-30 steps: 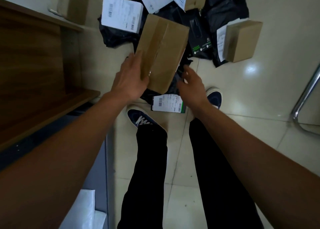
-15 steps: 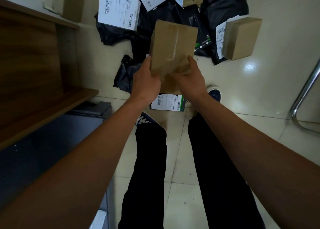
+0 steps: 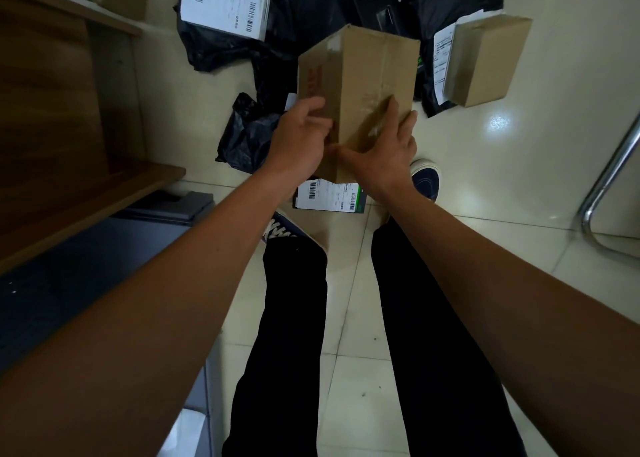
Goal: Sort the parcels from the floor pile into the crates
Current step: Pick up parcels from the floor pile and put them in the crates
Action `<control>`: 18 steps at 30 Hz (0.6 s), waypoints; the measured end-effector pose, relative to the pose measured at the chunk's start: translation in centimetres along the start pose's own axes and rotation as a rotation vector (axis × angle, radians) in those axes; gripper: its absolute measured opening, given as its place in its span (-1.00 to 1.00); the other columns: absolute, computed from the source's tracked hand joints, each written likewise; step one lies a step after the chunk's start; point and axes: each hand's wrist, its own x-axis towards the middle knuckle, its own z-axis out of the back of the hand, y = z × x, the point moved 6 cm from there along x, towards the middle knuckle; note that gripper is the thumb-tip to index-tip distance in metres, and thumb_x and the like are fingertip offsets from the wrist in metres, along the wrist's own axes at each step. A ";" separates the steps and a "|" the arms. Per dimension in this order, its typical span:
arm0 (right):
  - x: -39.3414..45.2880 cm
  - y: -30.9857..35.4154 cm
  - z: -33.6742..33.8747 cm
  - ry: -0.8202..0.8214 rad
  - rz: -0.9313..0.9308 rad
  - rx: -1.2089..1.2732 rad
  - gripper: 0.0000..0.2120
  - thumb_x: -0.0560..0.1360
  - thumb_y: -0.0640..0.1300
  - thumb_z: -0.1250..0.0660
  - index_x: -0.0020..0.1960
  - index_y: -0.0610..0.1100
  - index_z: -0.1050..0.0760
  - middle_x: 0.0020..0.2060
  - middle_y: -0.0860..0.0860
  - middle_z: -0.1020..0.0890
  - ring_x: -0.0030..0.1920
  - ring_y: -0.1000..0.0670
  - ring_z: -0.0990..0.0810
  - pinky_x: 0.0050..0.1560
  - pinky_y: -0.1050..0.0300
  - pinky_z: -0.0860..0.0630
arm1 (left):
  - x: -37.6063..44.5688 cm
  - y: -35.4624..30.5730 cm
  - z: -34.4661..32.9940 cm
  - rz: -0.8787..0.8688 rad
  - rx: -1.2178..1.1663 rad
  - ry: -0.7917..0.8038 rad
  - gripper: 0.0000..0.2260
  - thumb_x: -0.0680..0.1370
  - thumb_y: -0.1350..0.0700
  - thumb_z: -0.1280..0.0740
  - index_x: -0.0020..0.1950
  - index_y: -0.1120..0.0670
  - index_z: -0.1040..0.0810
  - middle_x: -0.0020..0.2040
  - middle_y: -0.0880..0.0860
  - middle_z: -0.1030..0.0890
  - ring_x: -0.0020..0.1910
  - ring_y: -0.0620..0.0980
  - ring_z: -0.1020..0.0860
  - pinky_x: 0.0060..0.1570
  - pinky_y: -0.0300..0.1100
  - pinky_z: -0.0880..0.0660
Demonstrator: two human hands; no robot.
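Note:
I hold a brown taped cardboard box (image 3: 360, 86) upright in front of me, above the floor pile. My left hand (image 3: 298, 138) grips its lower left side with curled fingers. My right hand (image 3: 381, 148) lies on its front face near the bottom, with the fingers spread straight and the thumb along the lower edge. The box's bottom is hidden behind my hands. A dark grey crate (image 3: 69, 283) sits low on my left, under a wooden shelf (image 3: 52, 110).
The floor pile holds a white-labelled parcel (image 3: 225, 3) on black bags, a smaller cardboard box (image 3: 485, 61) at the right, a crumpled black bag (image 3: 249, 134) and a flat labelled parcel (image 3: 329, 195) by my shoes. A metal chair leg (image 3: 609, 179) curves at the far right.
My right hand came onto the box, which my left hand alone held a second ago. The box turned from tilted to upright and shifted right, and my right fingers have spread out.

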 end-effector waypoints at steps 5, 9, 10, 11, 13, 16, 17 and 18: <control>-0.5 -0.1 0.9 -0.017 0.027 0.103 0.05 0.37 0.32 -0.44 0.63 0.09 0.10 0.63 -0.04 0.04 0.57 -0.23 -0.08 0.47 -0.30 -0.26 | -0.9 0.3 0.3 -0.022 0.039 0.007 -0.62 0.66 0.19 -0.25 0.50 0.03 -0.42 0.16 -0.15 -0.58 0.12 -0.23 -0.54 0.21 -0.33 -0.48; -1.2 -0.9 1.1 0.062 -0.043 0.392 0.07 0.29 0.39 -0.43 0.62 0.16 0.04 0.54 0.10 -0.23 0.44 -0.10 -0.39 0.33 -0.22 -0.52 | -1.9 1.2 2.1 -0.030 0.068 -0.115 -0.67 0.65 0.20 -0.29 0.41 -0.03 -0.50 0.06 -0.28 -0.54 0.02 -0.31 -0.51 0.11 -0.35 -0.44; -1.4 -1.0 1.2 0.092 -0.060 0.465 0.05 0.32 0.35 -0.46 0.62 0.16 0.04 0.51 0.11 -0.28 0.41 -0.07 -0.44 0.31 -0.19 -0.55 | -2.1 1.6 2.6 -0.025 0.065 -0.135 -0.65 0.65 0.18 -0.31 0.44 -0.02 -0.48 0.12 -0.23 -0.54 0.06 -0.26 -0.50 0.14 -0.33 -0.43; -1.6 -1.1 1.2 0.122 -0.075 0.527 0.01 0.39 0.27 -0.48 0.63 0.14 0.03 0.47 0.11 -0.34 0.36 -0.03 -0.49 0.29 -0.15 -0.57 | -2.2 1.9 3.2 -0.015 0.062 -0.151 -0.63 0.65 0.17 -0.32 0.47 -0.01 -0.45 0.18 -0.18 -0.53 0.09 -0.24 -0.49 0.12 -0.39 -0.41; -1.6 -1.5 1.5 0.178 -0.087 0.609 -0.14 0.53 0.09 -0.44 0.64 0.08 0.00 0.30 0.19 -0.46 0.19 0.10 -0.57 0.12 0.08 -0.65 | -2.5 2.7 4.3 0.010 0.048 -0.183 -0.61 0.65 0.13 -0.34 0.48 0.03 -0.42 0.17 -0.15 -0.51 0.01 -0.29 -0.48 -0.07 -0.60 -0.38; -1.6 -1.5 1.9 0.233 -0.079 0.658 -0.27 0.56 0.04 -0.40 0.62 0.10 -0.12 0.31 0.08 -0.53 0.10 0.16 -0.60 -0.19 0.27 -0.61 | -2.6 3.5 5.8 0.044 -0.013 -0.230 -0.55 0.65 0.04 -0.36 0.52 0.03 -0.38 0.16 -0.18 -0.49 -0.01 -0.31 -0.49 -0.16 -0.59 -0.37; -1.6 -1.5 1.9 0.246 -0.089 0.674 -0.27 0.53 0.08 -0.42 0.60 0.13 -0.16 0.33 0.06 -0.54 0.14 0.12 -0.61 -0.14 0.18 -0.62 | -2.6 3.7 6.2 0.059 -0.042 -0.226 -0.55 0.64 0.00 -0.36 0.51 0.03 -0.40 0.19 -0.17 -0.53 0.04 -0.26 -0.53 -0.10 -0.51 -0.41; -1.7 -1.5 1.8 0.259 -0.099 0.686 -0.25 0.48 0.13 -0.43 0.59 0.15 -0.20 0.32 0.07 -0.56 0.18 0.07 -0.60 -0.07 0.07 -0.62 | -2.6 3.9 6.3 0.079 -0.077 -0.214 -0.57 0.63 -0.02 -0.37 0.48 0.02 -0.44 0.18 -0.16 -0.58 0.06 -0.21 -0.57 -0.05 -0.42 -0.46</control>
